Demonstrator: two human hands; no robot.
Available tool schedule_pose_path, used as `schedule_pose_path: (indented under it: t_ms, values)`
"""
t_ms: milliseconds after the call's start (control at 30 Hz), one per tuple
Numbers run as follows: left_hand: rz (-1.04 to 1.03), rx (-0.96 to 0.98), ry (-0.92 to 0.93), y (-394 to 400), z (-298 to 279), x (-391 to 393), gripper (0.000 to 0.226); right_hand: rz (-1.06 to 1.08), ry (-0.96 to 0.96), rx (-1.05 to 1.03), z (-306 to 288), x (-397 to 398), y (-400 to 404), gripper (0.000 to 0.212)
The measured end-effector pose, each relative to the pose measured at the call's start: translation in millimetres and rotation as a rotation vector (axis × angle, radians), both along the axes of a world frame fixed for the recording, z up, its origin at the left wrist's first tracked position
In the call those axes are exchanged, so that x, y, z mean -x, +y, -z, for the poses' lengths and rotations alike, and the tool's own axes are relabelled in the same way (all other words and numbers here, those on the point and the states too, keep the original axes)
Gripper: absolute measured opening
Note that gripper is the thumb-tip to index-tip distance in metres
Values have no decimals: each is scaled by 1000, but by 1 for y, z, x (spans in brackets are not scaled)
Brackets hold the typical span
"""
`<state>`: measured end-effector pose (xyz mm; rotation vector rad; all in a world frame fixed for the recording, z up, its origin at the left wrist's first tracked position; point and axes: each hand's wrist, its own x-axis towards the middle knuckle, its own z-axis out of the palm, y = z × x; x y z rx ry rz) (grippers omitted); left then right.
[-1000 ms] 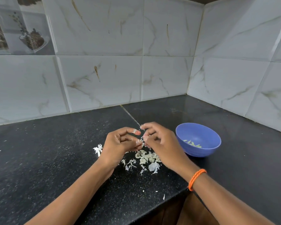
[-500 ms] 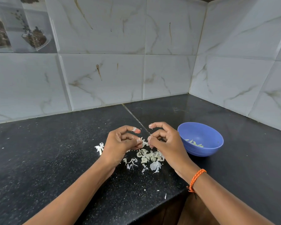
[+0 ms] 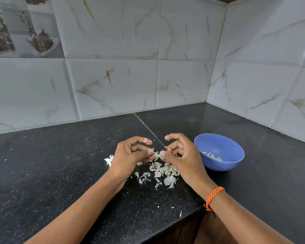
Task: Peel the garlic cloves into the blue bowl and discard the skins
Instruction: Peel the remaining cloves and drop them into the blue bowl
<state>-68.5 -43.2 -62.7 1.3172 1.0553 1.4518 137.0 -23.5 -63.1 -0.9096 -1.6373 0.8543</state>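
Your left hand [image 3: 128, 155] and your right hand [image 3: 181, 155] meet over the black speckled countertop [image 3: 60, 173], fingertips nearly touching just above the heap of garlic skins [image 3: 160, 170]. Both hands have their fingers curled in; between the left thumb and fingers and the right thumb and fingers sits a small pale piece, the garlic clove [image 3: 157, 154], pinched from both sides, though it is too small and too covered for you to tell how much skin is on it. Your left index finger arches up with a scrap of white skin stuck near its tip, and your right index finger is lifted in the same way, clear of the clove. The skins lie in a loose scatter directly under and in front of your hands, with one white tuft [image 3: 109, 160] just left of your left hand and a few stray flecks nearer the counter's front edge. The blue bowl [image 3: 218, 161] stands on the countertop just to the right of your right hand, upright, not touched by either hand, and it holds a few pale peeled cloves [image 3: 212, 155] on its floor. An orange braided band [image 3: 214, 197] circles your right wrist. Behind the counter the marbled white wall tiles [image 3: 183, 81] meet in a corner at the right, and a picture tile [image 3: 21, 27] showing bowls of food sits at the upper left.
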Motion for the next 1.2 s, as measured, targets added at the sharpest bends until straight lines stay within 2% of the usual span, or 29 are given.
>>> schedule_pose_path:
  t_ms: [67, 100, 200, 267, 433, 600, 867, 1067, 1200]
  values:
    - [3, -2, 2, 0, 0, 0, 24, 37, -27, -40, -1, 0, -2, 23]
    - [5, -3, 2, 0, 1, 0, 24, 51, -50, -56, -1, 1, -1, 22]
    - [19, -13, 13, 1, 2, -2, 26, 36, -128, -78, 2, 4, 0, 46]
    - [25, -22, 30, 1, 2, -3, 25, 25, -143, -71, 4, 5, 0, 50]
    - [23, -53, 76, 1, 2, -5, 30, -34, -71, -89, 2, 10, -7, 46]
    - [6, -98, 136, 0, 2, -8, 34, 4, -13, -94, 1, 16, -11, 43]
    - [13, -49, -20, -2, 1, -6, 37, -97, 284, 97, 0, 18, -12, 55]
    - [60, -19, -19, -3, 0, -7, 46, -56, 269, 67, -1, 17, -10, 57]
    - [60, -24, 14, -4, 0, -9, 38, -4, 243, 44, -1, 15, -10, 59]
